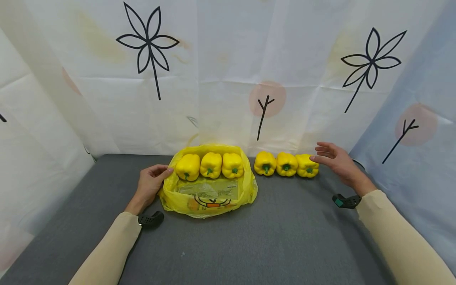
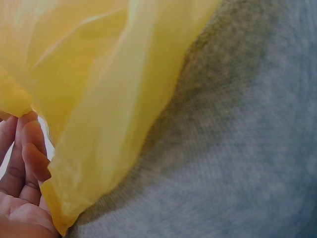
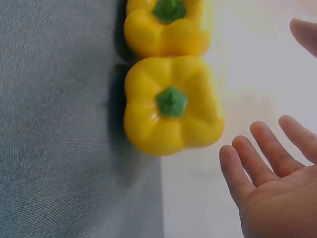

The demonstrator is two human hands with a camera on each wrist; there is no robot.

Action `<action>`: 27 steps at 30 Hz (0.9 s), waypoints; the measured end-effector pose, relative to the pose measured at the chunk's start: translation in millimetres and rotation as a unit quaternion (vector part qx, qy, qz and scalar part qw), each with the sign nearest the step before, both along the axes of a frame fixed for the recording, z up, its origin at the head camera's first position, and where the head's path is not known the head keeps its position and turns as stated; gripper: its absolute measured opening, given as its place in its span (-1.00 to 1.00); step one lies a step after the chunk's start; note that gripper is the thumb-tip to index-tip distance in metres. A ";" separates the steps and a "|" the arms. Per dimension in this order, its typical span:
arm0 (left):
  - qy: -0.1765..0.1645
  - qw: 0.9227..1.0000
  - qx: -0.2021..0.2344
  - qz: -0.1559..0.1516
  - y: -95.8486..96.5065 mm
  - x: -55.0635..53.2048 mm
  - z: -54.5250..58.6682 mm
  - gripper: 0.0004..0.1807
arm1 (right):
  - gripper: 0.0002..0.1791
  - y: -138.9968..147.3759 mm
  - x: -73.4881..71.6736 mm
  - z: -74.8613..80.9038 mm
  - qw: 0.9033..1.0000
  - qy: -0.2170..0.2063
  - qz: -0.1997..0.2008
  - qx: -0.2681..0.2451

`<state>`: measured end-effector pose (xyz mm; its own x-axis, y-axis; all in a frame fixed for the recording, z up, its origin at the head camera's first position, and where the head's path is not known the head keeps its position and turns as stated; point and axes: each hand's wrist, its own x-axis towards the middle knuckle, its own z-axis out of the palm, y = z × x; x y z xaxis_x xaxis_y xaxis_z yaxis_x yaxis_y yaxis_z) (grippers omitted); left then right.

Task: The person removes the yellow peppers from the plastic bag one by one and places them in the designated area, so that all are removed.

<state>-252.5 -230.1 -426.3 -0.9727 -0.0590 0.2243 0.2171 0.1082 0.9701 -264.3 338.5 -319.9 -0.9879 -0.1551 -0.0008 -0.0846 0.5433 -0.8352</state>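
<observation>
A yellow plastic bag (image 1: 169, 201) lies with its mouth wide. Inside it, along the back, sit three yellow bell peppers (image 1: 211, 164) in a row, green stems toward me. My left hand (image 1: 149, 185) pinches the bag's left rim between thumb and fingers; the left wrist view shows the film (image 2: 109, 99) hanging at those fingers. To the right of the bag stand three more yellow bell peppers (image 1: 286, 164), side by side. Over the rightmost one (image 3: 173, 106) hovers my right hand (image 1: 338, 164), its fingers extended and holding nothing.
The dark grey tabletop (image 1: 278, 233) runs up to a white printed cloth (image 1: 221, 114) behind the bag and peppers. More cloth hangs at the left and right sides. A black wrist camera (image 1: 346, 201) sits under the right wrist, another (image 1: 151, 219) by the left.
</observation>
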 end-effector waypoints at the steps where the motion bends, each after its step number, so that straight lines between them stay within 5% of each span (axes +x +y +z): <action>1: -0.001 1.000 0.002 0.001 0.2 0.1 0.3 -0.65 | -0.02 -0.9 0.6 1.3 1.000 0.004 0.000 0.002; 27: 0.003 1.000 -0.006 0.001 0.3 -0.4 -0.7 -0.60 | -0.16 -53.0 15.1 17.0 0.995 0.058 0.061 -0.045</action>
<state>-252.9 -229.7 -427.0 -0.9715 -0.0581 0.2299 0.2217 0.1208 0.9676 -249.2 285.4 -302.9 -0.9545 -0.2681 0.1305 -0.2433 0.4473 -0.8606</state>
